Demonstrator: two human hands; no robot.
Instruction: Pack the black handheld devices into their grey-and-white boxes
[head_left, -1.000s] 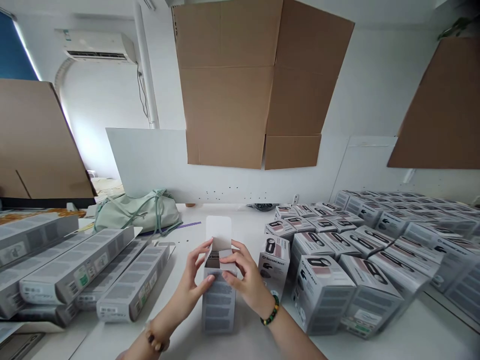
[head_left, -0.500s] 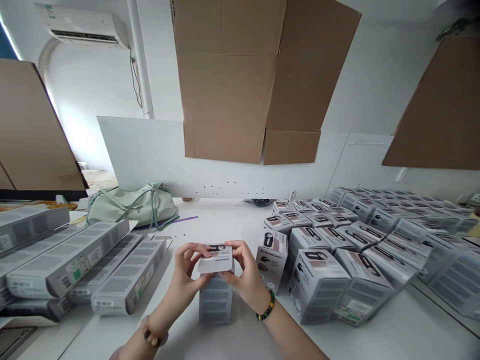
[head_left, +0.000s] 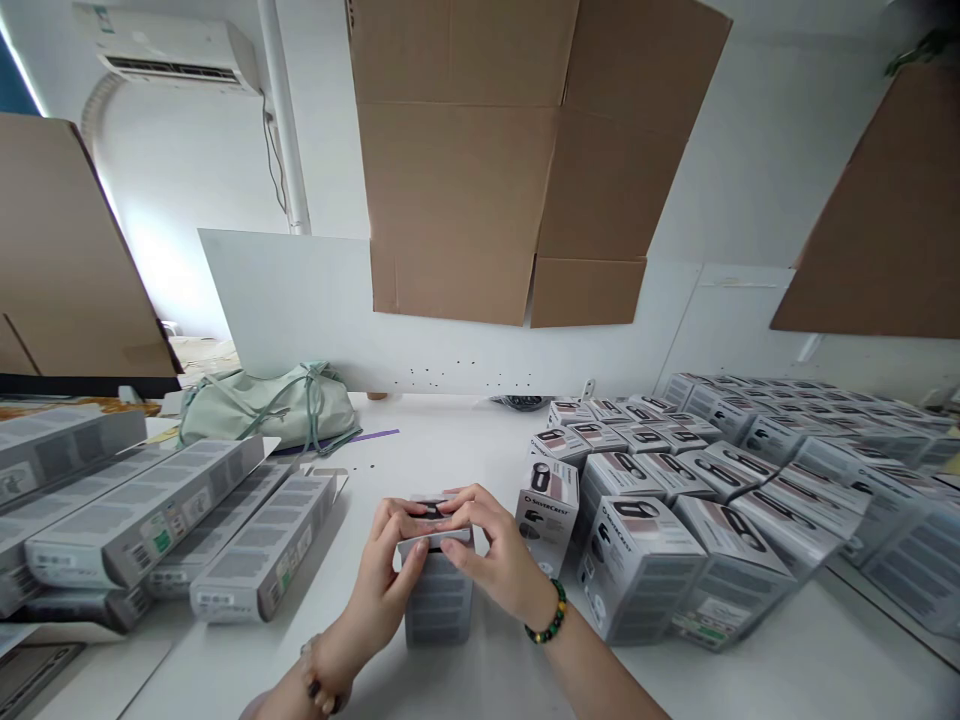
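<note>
A: Where's the carton (head_left: 439, 605)?
B: Front and centre on the white table (head_left: 465, 440), upright, between both hands. Tall rectangular prism, grey printed card, straight edges, darker blocks of print on the near face.

A: Grip?
B: Left hand (head_left: 388, 565) grasps its top: fingers bent over, thumb at the near edge. Right hand (head_left: 491, 550) grasps the same top from the other side, near mirror image. Fingertips almost meet.

A: Top panel (head_left: 436, 541) seated?
B: Can't tell, fingers cover most of it. It lies roughly level; a dark printed patch shows between the fingers.

A: Wrists?
B: Brown and tan beads (head_left: 322, 690) on the left, round green, yellow and dark beads (head_left: 550, 615) on the right.

A: Right side?
B: One upright box (head_left: 547, 510) near the right hand, crisp corners, dark oval graphic on top. Next to it, packed rows of matching boxes (head_left: 645, 575).

A: Left?
B: Long grey cartons (head_left: 262, 550) lying flat, smooth card, sharp folds. Behind them a slouchy pale green bag (head_left: 274, 405), soft and wrinkled, with cords. Thin purple strip (head_left: 375, 435) beside it.

A: Wall?
B: Creased brown cardboard (head_left: 457, 200), matte.
</note>
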